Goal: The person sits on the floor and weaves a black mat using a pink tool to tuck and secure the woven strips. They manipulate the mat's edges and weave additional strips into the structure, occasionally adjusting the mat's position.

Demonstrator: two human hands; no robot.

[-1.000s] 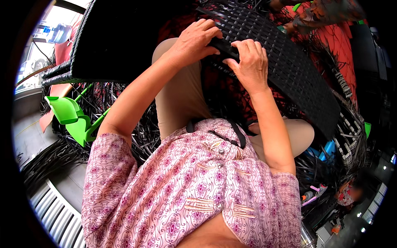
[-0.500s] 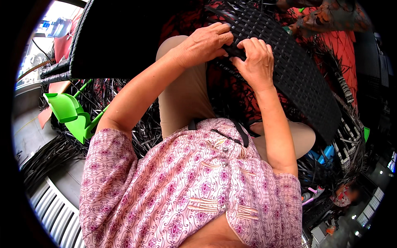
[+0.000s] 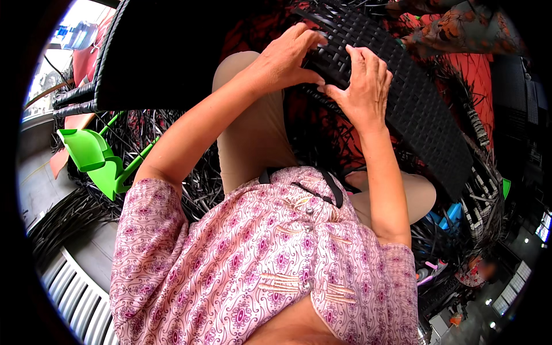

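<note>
Dark wicker-edged piece: a large black piece [image 3: 167,57] left of the left grip; a wide swing of that forearm could knock it, since the arm lies just beside it in the view.
Red sheet: the red sheet [image 3: 476,92] lies beyond and to the right of the right grip; its folds could catch strip ends if the work is dragged.
Woven panel: the black woven panel [image 3: 411,109] sits under and beyond both grips, running away to their right; with both grips gathered at its near-left edge, its far end could tip or slide.
Loose strips: black strips [image 3: 198,164] heaped below the left grip could snag on the panel, being tangled and close by.
Co-worker's sleeve: a patterned sleeve [image 3: 460,34] beyond the right grip; a pull from that side could shift the panel.
Left grip: the left grip [image 3: 286,62] is wide, thumb apart from fingers at the panel edge; whether it touches a strand I cannot tell.
Right grip: the right grip [image 3: 367,86] is wide too, its thumb near the left one; thumbs this close could get in each other's way.
Strip gaps: black on black, a strand between the grips could be missed or mislaid.
</note>
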